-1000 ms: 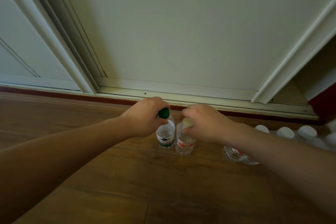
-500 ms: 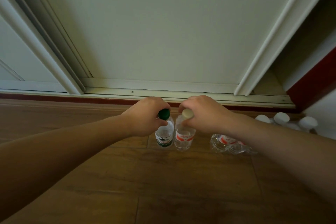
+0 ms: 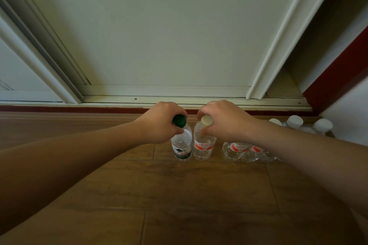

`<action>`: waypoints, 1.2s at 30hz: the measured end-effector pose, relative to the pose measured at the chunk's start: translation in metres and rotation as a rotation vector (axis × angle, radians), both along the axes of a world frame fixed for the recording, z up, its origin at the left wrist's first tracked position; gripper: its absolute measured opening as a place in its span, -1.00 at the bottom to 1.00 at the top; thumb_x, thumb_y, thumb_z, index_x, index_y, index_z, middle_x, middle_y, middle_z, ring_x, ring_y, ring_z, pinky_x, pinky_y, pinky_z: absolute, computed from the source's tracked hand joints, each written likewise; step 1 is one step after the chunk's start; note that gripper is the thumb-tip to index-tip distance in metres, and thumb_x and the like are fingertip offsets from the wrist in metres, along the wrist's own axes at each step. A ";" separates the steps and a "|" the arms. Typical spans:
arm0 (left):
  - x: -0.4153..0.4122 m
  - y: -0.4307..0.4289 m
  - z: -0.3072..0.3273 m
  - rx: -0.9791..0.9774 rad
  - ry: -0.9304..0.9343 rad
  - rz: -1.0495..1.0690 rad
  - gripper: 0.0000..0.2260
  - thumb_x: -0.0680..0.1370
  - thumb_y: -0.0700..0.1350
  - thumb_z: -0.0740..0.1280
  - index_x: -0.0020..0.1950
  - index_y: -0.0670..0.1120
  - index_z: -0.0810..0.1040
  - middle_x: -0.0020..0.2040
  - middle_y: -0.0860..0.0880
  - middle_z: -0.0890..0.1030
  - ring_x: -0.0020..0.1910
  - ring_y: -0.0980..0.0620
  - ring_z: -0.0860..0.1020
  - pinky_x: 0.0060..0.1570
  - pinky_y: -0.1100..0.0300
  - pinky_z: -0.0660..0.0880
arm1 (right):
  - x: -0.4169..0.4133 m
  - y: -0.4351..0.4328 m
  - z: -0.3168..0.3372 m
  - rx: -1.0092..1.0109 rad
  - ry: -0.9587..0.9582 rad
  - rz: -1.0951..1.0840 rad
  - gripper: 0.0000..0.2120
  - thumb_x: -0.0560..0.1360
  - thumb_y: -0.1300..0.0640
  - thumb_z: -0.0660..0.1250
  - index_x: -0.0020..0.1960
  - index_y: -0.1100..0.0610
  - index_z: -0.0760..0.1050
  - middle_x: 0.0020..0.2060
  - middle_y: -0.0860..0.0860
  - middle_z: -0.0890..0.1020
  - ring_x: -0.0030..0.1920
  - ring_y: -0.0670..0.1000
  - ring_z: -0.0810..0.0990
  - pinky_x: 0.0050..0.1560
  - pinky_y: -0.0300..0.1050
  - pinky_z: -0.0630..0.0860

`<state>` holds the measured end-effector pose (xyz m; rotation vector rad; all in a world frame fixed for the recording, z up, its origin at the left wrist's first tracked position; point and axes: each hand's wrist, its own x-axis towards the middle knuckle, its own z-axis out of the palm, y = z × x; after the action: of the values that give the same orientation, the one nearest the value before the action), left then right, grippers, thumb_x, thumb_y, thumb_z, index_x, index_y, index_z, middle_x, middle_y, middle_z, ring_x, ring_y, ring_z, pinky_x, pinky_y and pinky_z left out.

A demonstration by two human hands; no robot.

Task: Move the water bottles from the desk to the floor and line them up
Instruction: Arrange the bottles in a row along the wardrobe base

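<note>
Grip, left hand (image 3: 159, 123): curled round green-capped bottle (image 3: 182, 145) neck | right hand (image 3: 225, 121): curled round white-capped bottle (image 3: 204, 146) neck (both upright on floor (image 3: 179, 195))

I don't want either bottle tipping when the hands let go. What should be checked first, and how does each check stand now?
1. Left hand grips green-capped bottle at its neck: ok.
2. Right hand grips cream-capped bottle at its neck: ok.
3. Both bottles upright on the floor: ok.
4. The pair side by side, bases level: ok.
5. In line with red-labelled bottles to the right: cannot tell, right forearm partly hides them.
</note>
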<state>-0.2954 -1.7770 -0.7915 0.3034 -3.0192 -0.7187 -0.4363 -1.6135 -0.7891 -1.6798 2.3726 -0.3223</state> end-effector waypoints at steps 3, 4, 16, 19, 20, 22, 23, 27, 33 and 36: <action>-0.005 0.003 -0.001 0.007 -0.007 0.000 -0.68 0.44 -0.05 0.50 0.17 0.04 0.59 0.01 0.12 0.56 -0.04 0.13 0.50 -0.11 0.34 0.39 | -0.004 0.005 0.000 -0.001 0.001 -0.014 -0.69 0.39 -0.10 0.43 0.10 -0.06 0.52 -0.10 -0.19 0.49 -0.09 -0.12 0.45 -0.22 -0.25 0.31; -0.006 0.004 -0.002 0.008 -0.008 -0.002 -0.68 0.44 -0.05 0.50 0.18 0.05 0.59 0.02 0.12 0.56 -0.03 0.14 0.50 -0.11 0.34 0.39 | -0.005 0.006 0.000 0.000 0.002 -0.019 -0.68 0.40 -0.10 0.43 0.11 -0.06 0.52 -0.09 -0.19 0.49 -0.09 -0.12 0.44 -0.22 -0.23 0.31; -0.029 0.022 -0.003 0.020 -0.005 -0.044 -0.70 0.44 0.00 0.49 0.15 0.03 0.60 -0.03 0.12 0.57 -0.09 0.17 0.50 -0.07 0.22 0.51 | -0.022 0.025 -0.005 0.014 0.014 -0.034 -0.69 0.40 -0.04 0.40 0.13 -0.02 0.53 -0.05 -0.14 0.52 -0.10 -0.11 0.41 -0.17 -0.18 0.32; -0.032 0.028 -0.005 0.022 -0.005 -0.058 -0.71 0.45 0.00 0.49 0.14 0.02 0.61 -0.05 0.11 0.57 -0.10 0.16 0.50 -0.07 0.18 0.53 | -0.025 0.029 -0.008 0.020 0.015 -0.044 -0.70 0.39 -0.06 0.42 0.10 -0.05 0.52 -0.06 -0.16 0.52 -0.09 -0.10 0.45 -0.16 -0.16 0.39; -0.033 0.030 -0.006 0.020 -0.005 -0.062 -0.71 0.45 0.00 0.49 0.14 0.02 0.61 -0.04 0.10 0.57 -0.10 0.16 0.50 -0.07 0.18 0.53 | -0.026 0.030 -0.009 0.020 0.015 -0.049 -0.70 0.39 -0.07 0.43 0.09 -0.06 0.52 -0.07 -0.16 0.52 -0.09 -0.10 0.46 -0.16 -0.15 0.40; -0.035 0.033 -0.007 0.017 -0.004 -0.068 -0.71 0.45 -0.01 0.49 0.15 0.01 0.61 -0.04 0.09 0.58 -0.10 0.15 0.50 -0.07 0.18 0.52 | -0.027 0.033 -0.011 0.016 0.005 -0.058 -0.71 0.39 -0.09 0.44 0.06 -0.07 0.52 -0.09 -0.17 0.52 -0.11 -0.11 0.46 -0.18 -0.16 0.41; -0.036 0.034 -0.007 0.016 -0.005 -0.069 -0.71 0.45 -0.01 0.49 0.15 0.00 0.61 -0.04 0.09 0.58 -0.10 0.15 0.50 -0.07 0.18 0.52 | -0.027 0.033 -0.012 0.016 -0.001 -0.058 -0.72 0.39 -0.10 0.44 0.05 -0.07 0.51 -0.11 -0.17 0.52 -0.13 -0.11 0.46 -0.19 -0.15 0.43; -0.038 0.035 -0.009 0.010 -0.016 -0.064 -0.71 0.44 -0.02 0.50 0.14 -0.01 0.62 -0.05 0.08 0.59 -0.12 0.15 0.49 -0.10 0.20 0.50 | -0.028 0.034 -0.014 0.023 -0.014 -0.052 -0.74 0.37 -0.07 0.44 0.02 -0.05 0.52 -0.10 -0.14 0.55 -0.12 -0.08 0.49 -0.15 -0.07 0.49; -0.037 0.032 -0.014 0.024 -0.013 -0.038 -0.71 0.44 -0.02 0.50 0.13 0.01 0.61 -0.04 0.09 0.58 -0.10 0.14 0.50 -0.09 0.22 0.50 | -0.028 0.032 -0.018 0.043 -0.018 -0.053 -0.73 0.37 -0.08 0.43 0.04 -0.07 0.52 -0.08 -0.15 0.54 -0.09 -0.08 0.49 -0.13 -0.07 0.49; -0.038 0.032 -0.016 0.026 -0.015 -0.038 -0.72 0.43 -0.01 0.51 0.12 0.00 0.62 -0.06 0.10 0.58 -0.12 0.15 0.50 -0.10 0.20 0.51 | -0.028 0.031 -0.018 0.051 -0.026 -0.059 -0.74 0.38 -0.07 0.43 0.04 -0.07 0.52 -0.08 -0.15 0.55 -0.09 -0.08 0.50 -0.12 -0.08 0.50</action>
<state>-0.3335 -1.7455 -0.8080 0.2539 -3.0396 -0.7627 -0.4646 -1.5825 -0.8075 -1.5764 2.3943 -0.2897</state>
